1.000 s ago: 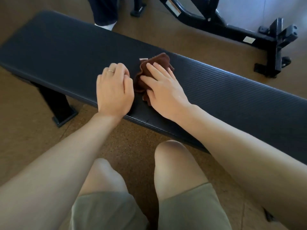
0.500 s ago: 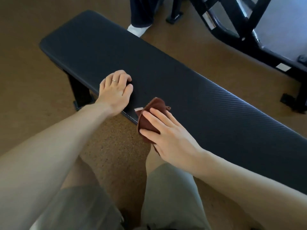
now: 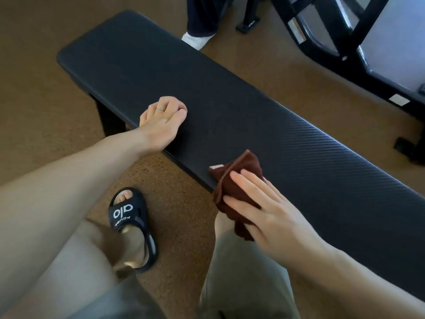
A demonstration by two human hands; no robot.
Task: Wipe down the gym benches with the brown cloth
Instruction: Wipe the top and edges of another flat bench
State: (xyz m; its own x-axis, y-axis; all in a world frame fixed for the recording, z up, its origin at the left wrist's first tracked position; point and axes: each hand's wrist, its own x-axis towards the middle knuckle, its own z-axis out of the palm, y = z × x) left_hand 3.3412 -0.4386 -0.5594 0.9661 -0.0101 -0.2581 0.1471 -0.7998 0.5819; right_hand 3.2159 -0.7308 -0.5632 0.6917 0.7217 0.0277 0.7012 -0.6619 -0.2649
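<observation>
Black ribbed padding covers the bench [image 3: 253, 116], which runs as a long diagonal from the far left end toward the lower right of the head view and carries both hands. Compared with a second ago, more of its far left end is seen and the wiping has been carried away from the middle of the pad to its near long edge, so the stroke across the width at this spot is judged to be finished. Most of the pad toward the right end is not yet covered by the cloth's path, and the far left end is likewise judged untouched; the task is therefore taken to be in an early stage.

Beyond the far edge a black equipment frame [image 3: 322, 42] is seen on the brown floor [image 3: 34, 100], with a second person's white-socked foot [image 3: 195, 40] just beside the bench.

At the near edge the right hand [image 3: 266, 208] is laid flat, fingers straight and slightly spread, on the brown cloth [image 3: 239, 180]. The cloth is pressed against the rim, bunched, with part of it on the top surface and part hanging over the near side; a small pale label shows at its upper left corner. It has been drawn toward the wearer since half a second ago.

Further left along the same near edge, well apart from the cloth, the left hand [image 3: 162, 122] is rested on the pad with fingers loosely curled, nothing held, as a brace. A thin ring [image 3: 160, 109] is worn on it.

Below, on the floor, a black slide sandal [image 3: 132, 224] is now brought into sight.
</observation>
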